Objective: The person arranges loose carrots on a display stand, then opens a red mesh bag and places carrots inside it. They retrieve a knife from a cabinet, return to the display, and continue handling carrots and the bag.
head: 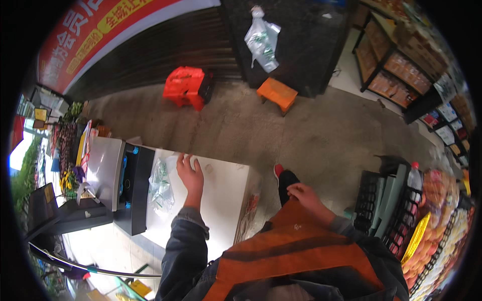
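My left hand (pixel 191 175) is over a white counter (pixel 222 192), fingers apart and nothing held. Just left of it, a thin clear plastic bag (pixel 161 186) with green print lies crumpled on the counter. Further left stands a machine with a silver metal top (pixel 103 169) and a black, blue-lit front; its exact kind is unclear. My right hand (pixel 307 196) is low by my right side, its fingers bent at the edge of my orange apron (pixel 293 229). Whether those fingers pinch the cloth cannot be made out.
A red plastic stool (pixel 184 86) and a small orange stool (pixel 278 93) stand on the concrete floor. Plastic bags (pixel 263 43) hang on a dark panel. Shelves of packaged goods (pixel 399 71) stand at upper right. Beside me are dark crates (pixel 371 203), a bottle (pixel 414 180) and fruit (pixel 423 259).
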`<control>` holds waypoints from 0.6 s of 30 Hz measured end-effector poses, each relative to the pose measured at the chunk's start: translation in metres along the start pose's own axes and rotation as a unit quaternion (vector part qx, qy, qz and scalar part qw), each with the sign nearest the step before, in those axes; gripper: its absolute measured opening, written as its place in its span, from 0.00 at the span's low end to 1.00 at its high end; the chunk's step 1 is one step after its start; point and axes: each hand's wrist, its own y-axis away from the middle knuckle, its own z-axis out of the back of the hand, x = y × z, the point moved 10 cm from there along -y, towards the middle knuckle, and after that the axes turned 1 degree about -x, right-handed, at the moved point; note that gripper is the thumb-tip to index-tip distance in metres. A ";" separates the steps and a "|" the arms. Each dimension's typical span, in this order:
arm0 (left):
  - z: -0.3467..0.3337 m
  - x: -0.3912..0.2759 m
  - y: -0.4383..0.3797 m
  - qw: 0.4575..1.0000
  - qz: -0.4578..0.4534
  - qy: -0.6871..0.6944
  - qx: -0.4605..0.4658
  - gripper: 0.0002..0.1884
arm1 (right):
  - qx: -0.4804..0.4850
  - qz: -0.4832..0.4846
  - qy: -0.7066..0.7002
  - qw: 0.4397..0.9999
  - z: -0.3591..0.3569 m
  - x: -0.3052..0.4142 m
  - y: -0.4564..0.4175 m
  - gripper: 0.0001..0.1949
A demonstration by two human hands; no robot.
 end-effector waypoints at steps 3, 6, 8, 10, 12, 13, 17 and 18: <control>-0.026 0.042 -0.037 0.998 0.050 -0.036 0.012 0.15 | 0.080 0.027 0.024 0.996 -0.018 0.034 -0.089 0.14; -0.048 0.080 -0.054 0.990 0.083 -0.100 0.062 0.15 | 0.117 0.010 0.071 0.991 -0.032 0.055 -0.174 0.15; -0.056 0.097 -0.051 0.970 0.089 -0.208 0.090 0.15 | 0.148 -0.017 0.118 0.982 -0.048 0.062 -0.230 0.15; -0.067 0.114 -0.038 0.946 0.125 -0.261 0.148 0.15 | 0.188 -0.047 0.133 0.972 -0.075 0.060 -0.281 0.15; -0.069 0.117 -0.029 0.938 0.135 -0.273 0.165 0.17 | 0.217 -0.070 0.178 0.957 -0.112 0.052 -0.328 0.16; -0.070 0.116 -0.027 0.936 0.131 -0.282 0.167 0.18 | 0.234 -0.065 0.213 0.947 -0.134 0.049 -0.349 0.17; -0.072 0.123 -0.020 0.921 0.190 -0.278 0.198 0.20 | 0.307 -0.030 0.309 0.899 -0.235 0.011 -0.408 0.18; -0.072 0.124 -0.021 0.918 0.198 -0.276 0.206 0.20 | 0.320 -0.040 0.322 0.890 -0.257 -0.008 -0.417 0.19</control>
